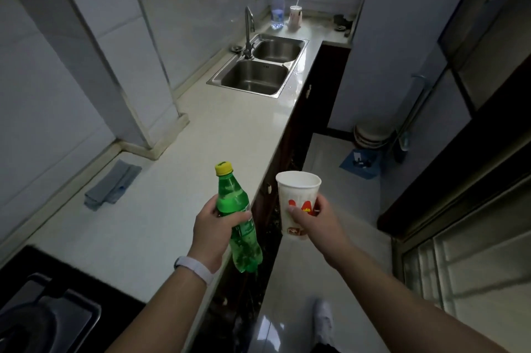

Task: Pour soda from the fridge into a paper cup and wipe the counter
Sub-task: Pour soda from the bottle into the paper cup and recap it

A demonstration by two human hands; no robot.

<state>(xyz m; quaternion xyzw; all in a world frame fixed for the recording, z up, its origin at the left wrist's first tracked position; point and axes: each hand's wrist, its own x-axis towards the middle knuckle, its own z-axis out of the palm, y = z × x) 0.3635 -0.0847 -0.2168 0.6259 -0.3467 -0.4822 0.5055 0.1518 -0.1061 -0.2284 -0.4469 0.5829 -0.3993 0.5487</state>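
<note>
We noted our left hand (pixel 214 230) wrapped round the green soda bottle (pixel 234 200), its long axis running from base at 5 o'clock to yellow cap (pixel 223 168) at 11, while our right hand (pixel 311 216) gripped the upright paper cup (pixel 297 191) just apart at the bottle's 3 o'clock

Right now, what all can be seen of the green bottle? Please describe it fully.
The green bottle looks like clear green plastic, slim, with a yellow cap on, so it is closed. Bubbly liquid shows inside. It is tilted, cap up and to the left, base lower right. The left hand grips it around the middle and holds it in the air above the front edge of the counter. Nothing else touches it.
</note>
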